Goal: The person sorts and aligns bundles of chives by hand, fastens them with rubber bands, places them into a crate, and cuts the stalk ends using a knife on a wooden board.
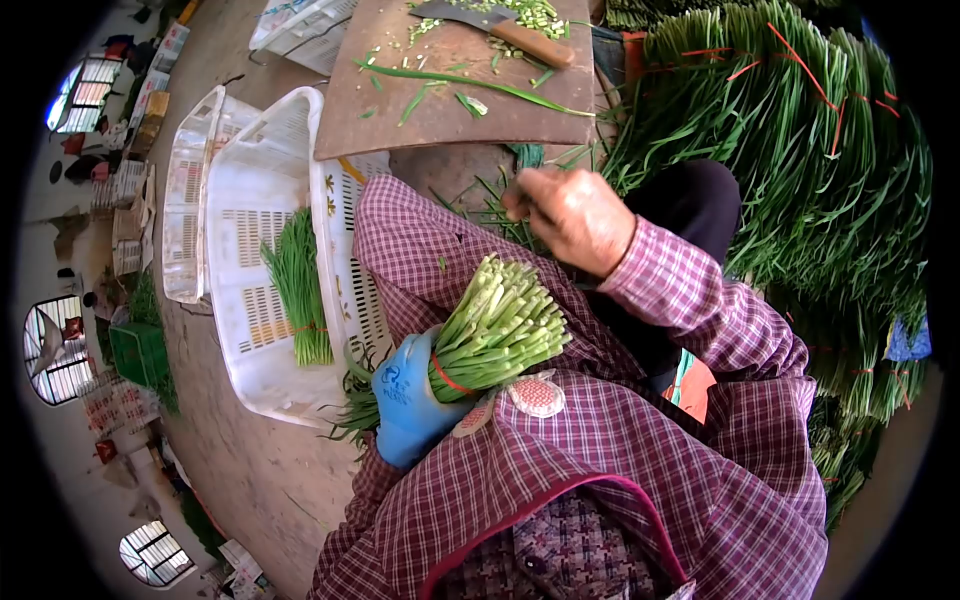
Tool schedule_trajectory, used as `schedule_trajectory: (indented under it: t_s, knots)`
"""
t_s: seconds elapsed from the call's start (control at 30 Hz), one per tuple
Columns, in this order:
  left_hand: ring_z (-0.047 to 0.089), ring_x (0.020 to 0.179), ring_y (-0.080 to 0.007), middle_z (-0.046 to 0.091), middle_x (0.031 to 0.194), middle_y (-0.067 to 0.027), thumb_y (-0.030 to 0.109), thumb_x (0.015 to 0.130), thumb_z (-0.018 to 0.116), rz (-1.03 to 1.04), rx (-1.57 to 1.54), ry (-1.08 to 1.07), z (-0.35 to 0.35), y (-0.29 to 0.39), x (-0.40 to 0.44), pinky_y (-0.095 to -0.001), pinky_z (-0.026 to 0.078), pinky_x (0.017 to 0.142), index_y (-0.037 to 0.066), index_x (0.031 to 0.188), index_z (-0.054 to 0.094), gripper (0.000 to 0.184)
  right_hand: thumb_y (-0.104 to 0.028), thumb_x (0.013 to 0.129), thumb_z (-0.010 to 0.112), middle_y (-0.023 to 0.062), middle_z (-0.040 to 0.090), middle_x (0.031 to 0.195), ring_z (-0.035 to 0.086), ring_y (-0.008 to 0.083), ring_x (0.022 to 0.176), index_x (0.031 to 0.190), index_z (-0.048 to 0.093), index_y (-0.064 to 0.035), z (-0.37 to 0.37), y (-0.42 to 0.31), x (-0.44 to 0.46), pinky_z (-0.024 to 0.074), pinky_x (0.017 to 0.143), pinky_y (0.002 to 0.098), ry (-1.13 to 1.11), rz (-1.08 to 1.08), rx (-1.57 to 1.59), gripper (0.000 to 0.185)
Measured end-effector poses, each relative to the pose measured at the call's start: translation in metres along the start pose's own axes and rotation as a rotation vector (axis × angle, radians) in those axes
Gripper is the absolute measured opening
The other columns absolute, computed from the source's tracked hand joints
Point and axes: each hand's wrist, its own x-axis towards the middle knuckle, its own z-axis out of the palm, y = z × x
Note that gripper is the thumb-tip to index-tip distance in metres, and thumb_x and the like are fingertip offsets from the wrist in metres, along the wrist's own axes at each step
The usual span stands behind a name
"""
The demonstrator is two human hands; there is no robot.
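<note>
My left hand (413, 402), in a blue glove, is wrapped round a bunch of garlic chives (497, 325) on my lap. Their pale cut stem ends point up and to the right, and a red band circles the bunch beside the glove. Dark green leaves trail out below the hand. My bare right hand (578, 218) is raised above my knee, apart from the bunch, with its fingers curled closed; whether anything is in them is hidden. Ahead of it lies a wooden board (455, 120) bearing a knife (500, 30), chopped stem pieces and a long green leaf.
A white plastic crate (255, 180) on the left holds one banded green bunch (300, 285). More white crates stand beside and behind it. Large piles of chives (770, 130) with red bands rise close on the right. A green crate (140, 355) sits farther left.
</note>
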Motion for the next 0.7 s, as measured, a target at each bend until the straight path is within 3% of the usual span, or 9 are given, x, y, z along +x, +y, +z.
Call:
schedule_trajectory:
  t_s: [0.1,0.13,0.17,0.23,0.27,0.4,0.57,0.7]
  knots:
    - [0.065,0.076,-0.0269,0.062,0.088,-0.0116,0.047,0.056,0.086,-0.011,-0.013,0.006,0.001,-0.002,0.001,-0.0377,0.052,0.067,0.002,0.111,0.058,0.076,-0.015,0.084,0.066,0.0147,0.068,0.086,0.067,0.0336,0.085,0.101,0.059,0.0006,-0.025,-0.021,0.004,0.0542,0.075,0.0404,-0.09,-0.061,0.231,0.023]
    - [0.065,0.076,-0.0269,0.062,0.088,-0.0116,0.047,0.056,0.086,-0.008,-0.015,0.003,0.002,-0.002,0.001,-0.0377,0.052,0.067,0.002,0.111,0.058,0.076,-0.017,0.084,0.066,0.0155,0.066,0.1,0.065,0.0335,0.096,0.109,0.058,-0.0005,-0.025,-0.024,0.003,0.0527,0.081,0.0416,-0.128,-0.209,0.202,0.03]
    - [0.065,0.075,-0.027,0.062,0.088,-0.0116,0.047,0.056,0.086,-0.006,-0.015,0.001,0.003,-0.002,0.001,-0.0378,0.052,0.066,0.002,0.111,0.058,0.076,-0.018,0.082,0.068,0.0155,0.062,0.107,0.062,0.0335,0.101,0.113,0.057,-0.0035,-0.024,-0.029,0.002,0.0524,0.081,0.0425,-0.234,-0.216,0.217,0.036]
    - [0.065,0.075,-0.027,0.062,0.088,-0.0115,0.046,0.056,0.087,-0.006,-0.013,0.002,0.003,-0.002,0.002,-0.0379,0.052,0.066,0.003,0.111,0.059,0.075,-0.018,0.078,0.07,0.0144,0.06,0.102,0.061,0.0339,0.099,0.114,0.056,-0.0076,-0.022,-0.039,0.001,0.0524,0.078,0.0434,-0.415,-0.219,0.104,0.04]
    - [0.064,0.074,-0.0269,0.062,0.087,-0.0113,0.046,0.057,0.086,0.002,0.006,-0.002,0.002,-0.001,0.003,-0.038,0.052,0.065,0.003,0.111,0.059,0.075,-0.02,0.073,0.073,0.0133,0.059,0.094,0.062,0.0343,0.088,0.108,0.058,-0.0099,-0.012,-0.038,0.001,0.0526,0.071,0.0444,-0.377,-0.257,0.12,0.039]
    - [0.064,0.07,-0.0264,0.061,0.083,-0.0103,0.046,0.058,0.086,0.019,0.01,-0.011,0.002,0.003,0.005,-0.0381,0.052,0.062,0.004,0.11,0.059,0.072,-0.025,0.068,0.077,0.0108,0.059,0.087,0.064,0.0316,0.072,0.096,0.06,-0.0087,0.0,-0.046,0.004,0.0525,0.061,0.0435,-0.345,-0.291,-0.14,0.037]
    - [0.063,0.069,-0.0257,0.061,0.081,-0.0097,0.047,0.058,0.086,0.028,0.022,-0.012,0.006,0.0,0.005,-0.0377,0.051,0.06,0.004,0.108,0.061,0.07,-0.022,0.066,0.076,0.0114,0.059,0.084,0.064,0.0321,0.074,0.095,0.059,-0.0066,0.004,-0.05,0.0,0.053,0.061,0.0438,-0.375,-0.238,-0.197,0.037]
    - [0.064,0.069,-0.0256,0.061,0.081,-0.01,0.048,0.058,0.086,0.026,0.023,-0.013,0.006,-0.002,0.005,-0.0373,0.052,0.061,0.004,0.108,0.061,0.071,-0.018,0.068,0.069,0.0123,0.06,0.081,0.064,0.0337,0.069,0.094,0.06,-0.006,0.009,-0.04,-0.001,0.0532,0.061,0.0454,-0.308,-0.266,-0.113,0.029]
